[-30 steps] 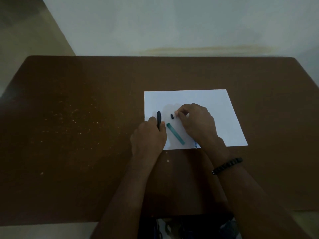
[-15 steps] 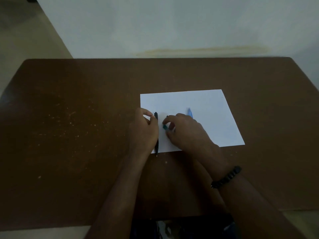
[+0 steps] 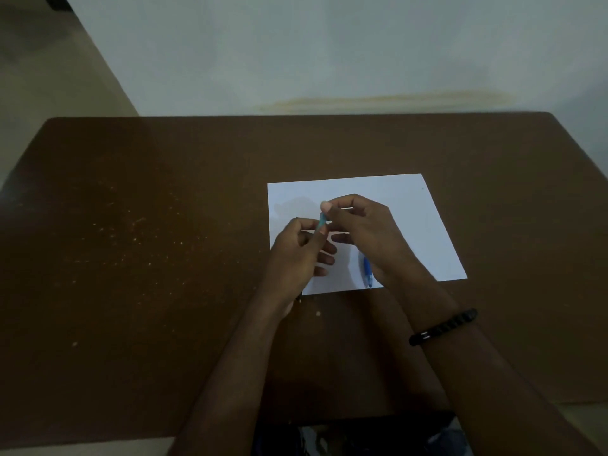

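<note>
Both hands meet over the near-left part of the sheet of paper (image 3: 408, 205). Left hand (image 3: 296, 255) pinches the lower end of a teal pen (image 3: 322, 220) between thumb and forefinger, its other fingers loosely spread below. Right hand (image 3: 368, 232) grasps the upper end of the same pen with curled fingertips, so the short teal stretch shows only in the gap between the two grips. The pen is tilted and lifted off the paper, above the sheet's left half.

A blue pen (image 3: 367, 270) lies on the paper near its near edge, its far end hidden under the right hand and its tip pointing toward the person. A small dark tip (image 3: 298, 297) shows just beside the left wrist at the paper's near-left corner; I cannot tell what it belongs to.

The paper lies right of centre on the brown desk (image 3: 164, 307), well clear of the far edge. Pale crumbs (image 3: 131, 232) dot the desk's left half. A black bead bracelet (image 3: 444, 325) circles the right wrist.
</note>
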